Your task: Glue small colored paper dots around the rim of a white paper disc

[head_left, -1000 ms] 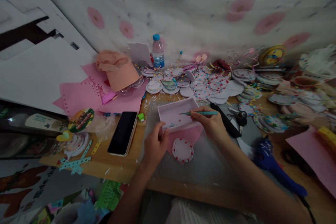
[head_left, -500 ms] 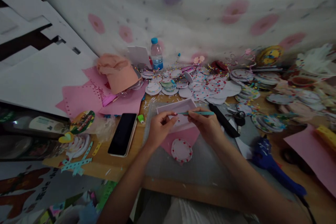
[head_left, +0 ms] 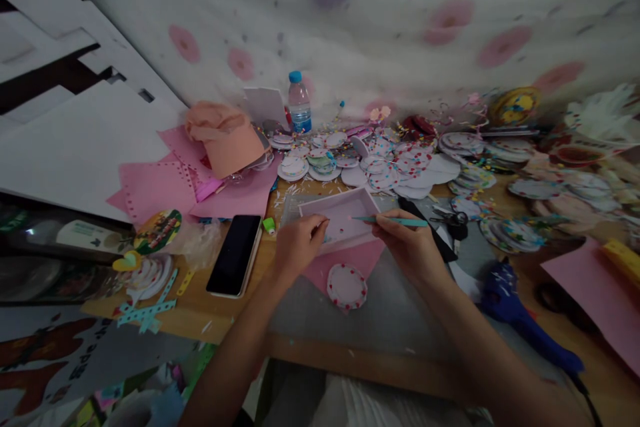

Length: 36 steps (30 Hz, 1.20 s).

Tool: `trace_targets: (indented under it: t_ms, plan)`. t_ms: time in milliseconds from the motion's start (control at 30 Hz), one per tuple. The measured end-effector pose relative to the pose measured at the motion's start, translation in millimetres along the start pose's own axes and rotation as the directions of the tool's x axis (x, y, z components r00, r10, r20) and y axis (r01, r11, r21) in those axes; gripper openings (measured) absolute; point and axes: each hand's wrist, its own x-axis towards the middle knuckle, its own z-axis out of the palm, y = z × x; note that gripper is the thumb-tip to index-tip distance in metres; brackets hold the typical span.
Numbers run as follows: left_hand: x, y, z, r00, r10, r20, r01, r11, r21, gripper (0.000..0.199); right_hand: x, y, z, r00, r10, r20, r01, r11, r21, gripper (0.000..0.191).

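Note:
My right hand (head_left: 400, 237) pinches a thin teal tool (head_left: 407, 221), its tip pointing left over a shallow white box (head_left: 350, 207). At the box's left side, my left hand (head_left: 300, 240) has its fingers closed together; what they hold, if anything, is too small to tell. A few tiny bits lie inside the box. Below the box, a white round disc (head_left: 347, 286) with red dots around its edge rests on pink paper (head_left: 369, 260).
A phone (head_left: 234, 255) lies left of the mat (head_left: 370, 327). Decorated discs (head_left: 385, 167) pile up at the back near a bottle (head_left: 299, 107). On the right are keys (head_left: 456, 223) and a blue glue gun (head_left: 525, 327). A peach cap (head_left: 227, 140) sits back left.
My right hand has moved right with the teal tool, away from my left hand. My left hand has shifted slightly left and turned, and more of the box's inside shows.

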Motion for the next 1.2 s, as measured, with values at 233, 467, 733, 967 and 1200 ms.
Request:
trace_targets:
  t_ms: [233, 467, 733, 967, 1200]
  plan:
    - [20.0, 6.0, -10.4, 0.982, 0.026, 0.185, -0.094, 0.925, 0.367, 0.028, -39.1, 9.4, -32.1, 0.992, -0.057, -0.115, 0.056, 0.998, -0.010, 0.015]
    - [-9.6, 11.2, -19.4, 0.977, 0.102, 0.187, -0.150, 0.953, 0.265, 0.019, -69.1, 18.2, -42.9, 0.975, -0.061, -0.212, 0.059, 0.998, -0.017, 0.016]
    - [-4.2, 16.1, -14.6, 0.989, 0.127, 0.070, -0.135, 0.981, 0.136, 0.014, -76.9, 20.5, -36.6, 0.982, -0.086, -0.166, 0.082, 0.996, -0.035, 0.013]
    - [-54.3, 60.4, -22.8, 0.985, -0.078, 0.151, 0.148, 0.830, -0.538, 0.015, -97.0, 23.3, -27.9, 0.985, -0.091, -0.144, 0.081, 0.994, -0.075, 0.010]
    - [-83.6, 68.2, -32.1, 0.961, -0.197, 0.194, 0.276, 0.727, -0.629, 0.009, -103.4, 21.8, -12.4, 0.992, -0.123, 0.030, 0.127, 0.971, -0.204, 0.004]
